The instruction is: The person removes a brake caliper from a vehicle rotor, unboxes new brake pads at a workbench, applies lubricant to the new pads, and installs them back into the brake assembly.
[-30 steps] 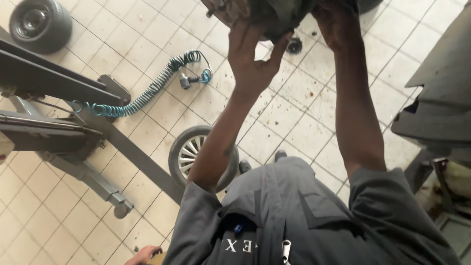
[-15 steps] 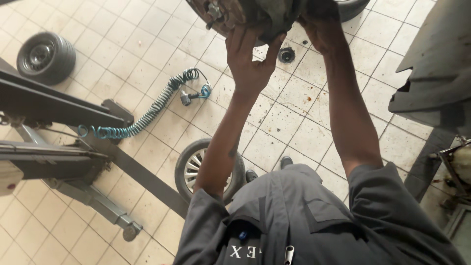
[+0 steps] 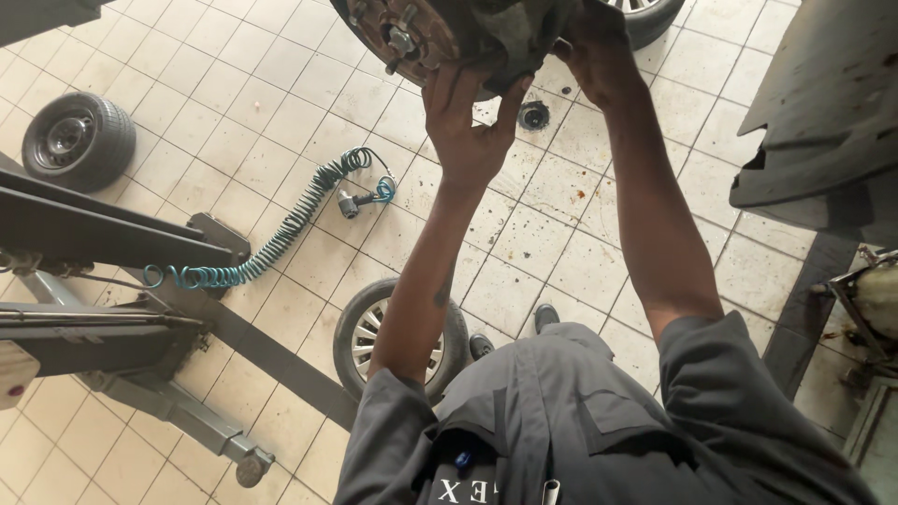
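Wheel hub [image 3: 412, 37] lower, left hand [image 3: 468, 126] beneath

No packages, signs or screens in view — only a patch [image 3: 465, 489] of white lettering on the grey overalls [image 3: 599, 421], at the bottom edge, partly cut off.

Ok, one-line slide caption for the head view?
Both hands, left hand and right hand, raised to a rusty wheel hub above a tiled floor.

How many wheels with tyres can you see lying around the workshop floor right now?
3. One wheel lies flat at upper left, one stands by the person's left arm, and one is cut off by the top edge. Others may be out of view.
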